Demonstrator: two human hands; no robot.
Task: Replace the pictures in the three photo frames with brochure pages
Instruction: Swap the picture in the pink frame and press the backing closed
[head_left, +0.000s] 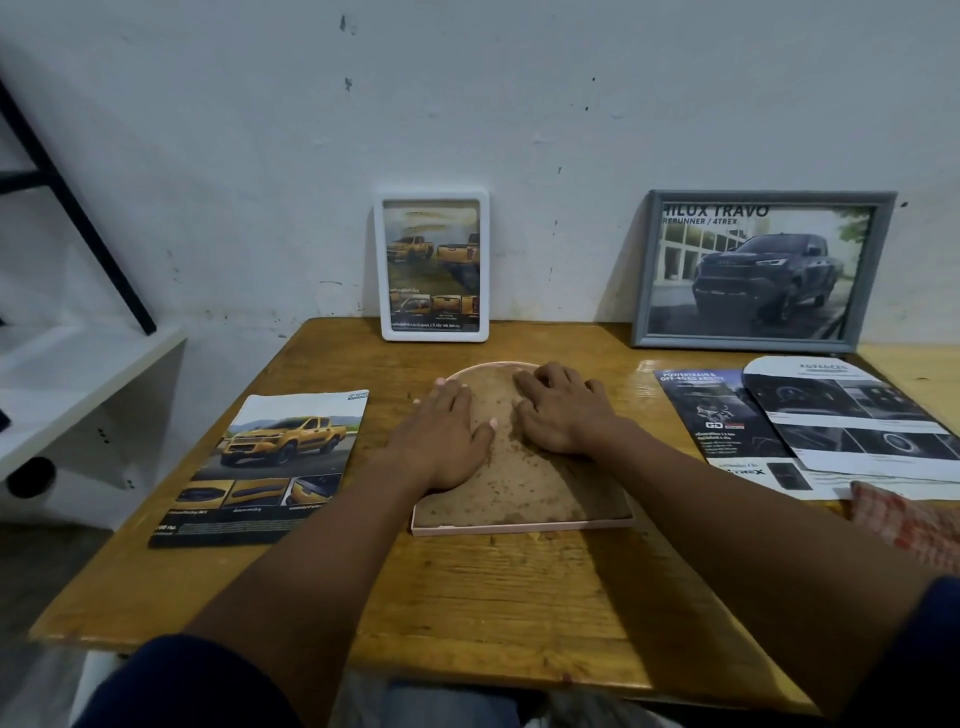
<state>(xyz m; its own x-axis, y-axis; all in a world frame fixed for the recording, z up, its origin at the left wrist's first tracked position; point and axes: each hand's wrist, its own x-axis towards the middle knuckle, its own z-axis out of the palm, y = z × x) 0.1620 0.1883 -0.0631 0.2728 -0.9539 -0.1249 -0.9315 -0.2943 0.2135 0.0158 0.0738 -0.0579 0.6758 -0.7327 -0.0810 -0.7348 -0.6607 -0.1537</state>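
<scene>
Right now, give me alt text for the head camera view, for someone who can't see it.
The left hand and right hand rest on a pink arched frame lying face down on a wooden table. Behind, a white frame and grey frame lean against the wall; brochures lie either side.

Bare forearms reach forward. The left grip (441, 436) lies palm down, fingers straight; just right of it the right grip (566, 410) rests, fingers slightly bent.

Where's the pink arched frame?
Head view, table centre: pink arched frame lies back-up under left hand and right hand, between yellow-truck brochure (left) and dark brochure pages (right).
</scene>
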